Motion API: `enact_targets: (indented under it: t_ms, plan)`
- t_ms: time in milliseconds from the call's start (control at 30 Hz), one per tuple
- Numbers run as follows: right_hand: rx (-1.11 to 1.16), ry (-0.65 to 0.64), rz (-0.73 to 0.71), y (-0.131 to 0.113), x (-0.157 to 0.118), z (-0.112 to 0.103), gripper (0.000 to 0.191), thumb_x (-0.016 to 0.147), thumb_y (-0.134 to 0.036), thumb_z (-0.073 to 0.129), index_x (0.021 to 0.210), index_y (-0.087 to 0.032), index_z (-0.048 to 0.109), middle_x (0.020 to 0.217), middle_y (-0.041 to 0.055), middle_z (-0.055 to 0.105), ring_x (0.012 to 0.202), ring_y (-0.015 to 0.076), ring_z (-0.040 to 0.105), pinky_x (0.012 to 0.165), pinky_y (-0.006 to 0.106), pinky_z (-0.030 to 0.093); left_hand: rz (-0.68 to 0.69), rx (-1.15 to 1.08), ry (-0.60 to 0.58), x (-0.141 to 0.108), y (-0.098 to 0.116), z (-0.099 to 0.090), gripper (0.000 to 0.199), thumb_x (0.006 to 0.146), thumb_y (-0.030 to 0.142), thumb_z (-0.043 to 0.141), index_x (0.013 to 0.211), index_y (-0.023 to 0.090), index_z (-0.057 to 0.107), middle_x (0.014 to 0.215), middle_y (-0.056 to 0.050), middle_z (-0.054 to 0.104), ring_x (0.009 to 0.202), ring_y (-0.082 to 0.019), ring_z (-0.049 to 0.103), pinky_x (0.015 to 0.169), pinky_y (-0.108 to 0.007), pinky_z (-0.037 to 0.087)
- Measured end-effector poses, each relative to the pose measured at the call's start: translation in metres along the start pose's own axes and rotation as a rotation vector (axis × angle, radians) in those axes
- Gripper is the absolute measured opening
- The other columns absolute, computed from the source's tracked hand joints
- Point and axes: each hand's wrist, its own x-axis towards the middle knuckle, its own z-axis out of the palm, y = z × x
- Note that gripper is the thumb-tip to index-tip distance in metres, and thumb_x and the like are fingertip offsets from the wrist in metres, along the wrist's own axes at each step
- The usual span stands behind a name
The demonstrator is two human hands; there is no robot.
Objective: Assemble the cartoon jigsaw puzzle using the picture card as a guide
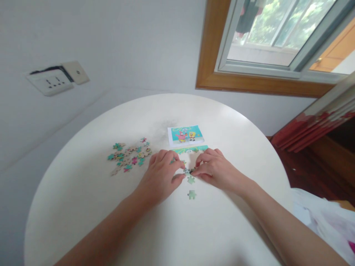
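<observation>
My left hand (165, 173) and my right hand (213, 166) meet over the table, thumbs and forefingers bent toward each other. Between their fingertips lies a small patterned strip of jigsaw puzzle pieces (188, 170), gripped at its left and right ends and partly covered. A pale green puzzle piece (191, 180) sits just below the strip, and another pale green piece (192, 194) lies nearer to me. Beyond my fingers is a partly assembled puzzle (191, 149) with a green-teal top row; my left fingers hide some of its left side.
A box or card with a cartoon picture (186, 135) lies behind the puzzle. Several loose puzzle pieces (129, 158) are scattered left of my left hand. The round white table (91, 214) stands by a wall with a socket (51, 80) and a window. White plastic (321, 218) is at lower right.
</observation>
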Motion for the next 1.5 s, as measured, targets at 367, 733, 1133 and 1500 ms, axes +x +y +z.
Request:
enact_targets:
  t_ms: [367, 733, 1133, 1500]
  plan:
    - [-0.009, -0.012, -0.011, -0.001, 0.001, -0.001, 0.017, 0.089, -0.024, 0.061, 0.092, -0.032, 0.076, 0.096, 0.0028, 0.066, 0.093, 0.0188, 0.05, 0.078, 0.034, 0.027, -0.01, -0.026, 0.015, 0.004, 0.0, 0.0, 0.009, 0.081, 0.023, 0.066, 0.089, 0.026, 0.07, 0.103, -0.004, 0.059, 0.103, -0.025, 0.049, 0.09, -0.043, 0.037]
    - [-0.003, -0.012, -0.001, -0.001, 0.0, -0.001, 0.016, 0.089, -0.025, 0.062, 0.094, -0.033, 0.075, 0.096, 0.0018, 0.066, 0.093, 0.018, 0.05, 0.077, 0.033, 0.028, -0.015, -0.124, 0.063, 0.005, -0.003, -0.001, 0.011, 0.085, 0.021, 0.059, 0.089, 0.024, 0.069, 0.099, -0.004, 0.058, 0.098, -0.022, 0.05, 0.087, -0.039, 0.04]
    - [-0.024, -0.009, -0.023, -0.001, -0.001, -0.001, 0.019, 0.09, -0.023, 0.059, 0.094, -0.031, 0.075, 0.097, 0.0041, 0.066, 0.092, 0.0187, 0.05, 0.077, 0.034, 0.028, -0.059, -0.016, 0.114, 0.005, -0.017, 0.001, 0.019, 0.087, 0.02, 0.056, 0.1, 0.022, 0.07, 0.1, -0.006, 0.055, 0.1, -0.024, 0.047, 0.091, -0.041, 0.041]
    - [-0.014, 0.139, 0.047, 0.015, -0.004, -0.012, 0.024, 0.089, -0.015, 0.055, 0.101, -0.026, 0.073, 0.1, 0.0069, 0.067, 0.093, 0.0195, 0.052, 0.08, 0.033, 0.034, 0.026, -0.079, 0.045, 0.002, -0.014, -0.003, 0.015, 0.084, 0.026, 0.062, 0.098, 0.024, 0.069, 0.105, -0.005, 0.055, 0.105, -0.024, 0.047, 0.094, -0.041, 0.038]
